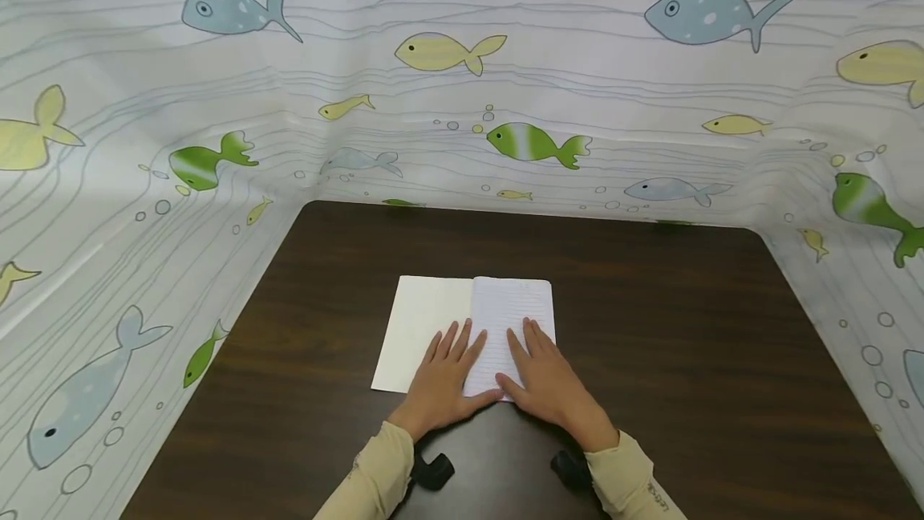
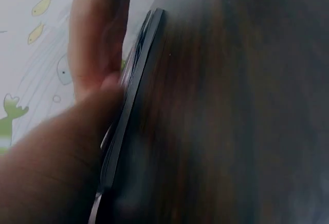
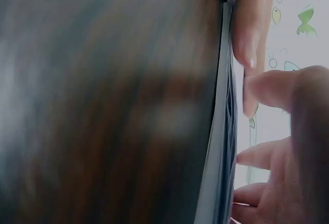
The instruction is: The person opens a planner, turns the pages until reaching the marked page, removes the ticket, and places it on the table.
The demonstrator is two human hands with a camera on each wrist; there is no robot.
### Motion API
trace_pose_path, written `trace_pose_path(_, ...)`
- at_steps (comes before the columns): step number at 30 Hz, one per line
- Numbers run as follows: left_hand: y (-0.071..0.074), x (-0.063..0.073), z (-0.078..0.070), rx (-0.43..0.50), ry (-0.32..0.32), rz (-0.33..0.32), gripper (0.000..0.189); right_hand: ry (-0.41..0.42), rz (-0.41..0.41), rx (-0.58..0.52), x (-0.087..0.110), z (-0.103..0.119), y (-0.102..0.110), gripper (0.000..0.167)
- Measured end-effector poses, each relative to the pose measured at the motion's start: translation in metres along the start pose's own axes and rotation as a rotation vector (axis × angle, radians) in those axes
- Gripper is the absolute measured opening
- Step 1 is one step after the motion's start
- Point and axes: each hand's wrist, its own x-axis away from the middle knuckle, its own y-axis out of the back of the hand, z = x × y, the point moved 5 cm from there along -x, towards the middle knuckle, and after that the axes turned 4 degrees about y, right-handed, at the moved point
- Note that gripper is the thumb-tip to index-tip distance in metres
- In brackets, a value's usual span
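Observation:
An open notebook (image 1: 433,303) lies flat on the dark table, its left page blank and its right page faintly lined. My left hand (image 1: 442,382) rests with straight, spread fingers across the lower middle, near the fold. On the lined page lies my right hand (image 1: 552,382), fingers extended upward along its right side. The two thumbs point toward each other by the near edge. Both wrist views look along the notebook's thin edge (image 2: 134,90), with the fingers on top of it; in the right wrist view several fingertips (image 3: 249,157) touch the page side.
Dark wood-grain tabletop (image 1: 664,327) surrounds the notebook on all sides. A white cloth with printed fish (image 1: 592,79) rises behind the table and along both sides. Black wrist-camera pieces (image 1: 433,472) show beneath the beige sleeves (image 1: 378,468).

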Motion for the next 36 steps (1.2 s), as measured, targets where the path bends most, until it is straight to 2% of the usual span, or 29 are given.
trace_pose_path(4, 0.007, -0.002, 0.002, 0.08, 0.013, 0.039, 0.119, -0.001, 0.004, -0.107, -0.004, 0.006, -0.002, 0.079)
trace_pose_path(10, 0.014, -0.005, 0.003, 0.23, -0.019, 0.083, 0.12, -0.007, 0.017, -0.201, -0.007, 0.012, -0.006, 0.087)
trace_pose_path(15, 0.016, -0.002, 0.014, 0.424, 0.066, 0.124, 0.122, -0.007, 0.012, -0.238, -0.007, 0.012, -0.006, 0.09)
trace_pose_path(19, 0.018, 0.001, 0.021, 0.52, 0.114, 0.113, 0.122, -0.026, -0.001, -0.323, -0.006, 0.011, -0.005, 0.088)
trace_pose_path(23, 0.019, 0.008, 0.021, 0.515, 0.124, 0.11, 0.115, -0.054, -0.056, -0.431, -0.003, 0.006, -0.006, 0.074)
trace_pose_path(28, 0.02, 0.022, 0.016, 0.438, 0.107, 0.057, 0.099, -0.113, -0.225, -0.561, 0.006, -0.004, -0.007, 0.058)
trace_pose_path(32, 0.025, 0.029, 0.011, 0.365, 0.076, -0.012, 0.093, -0.134, -0.316, -0.608, 0.006, -0.011, -0.002, 0.057)
trace_pose_path(36, 0.03, 0.036, 0.007, 0.311, 0.051, -0.087, 0.089, -0.152, -0.34, -0.625, 0.006, -0.015, -0.001, 0.058)
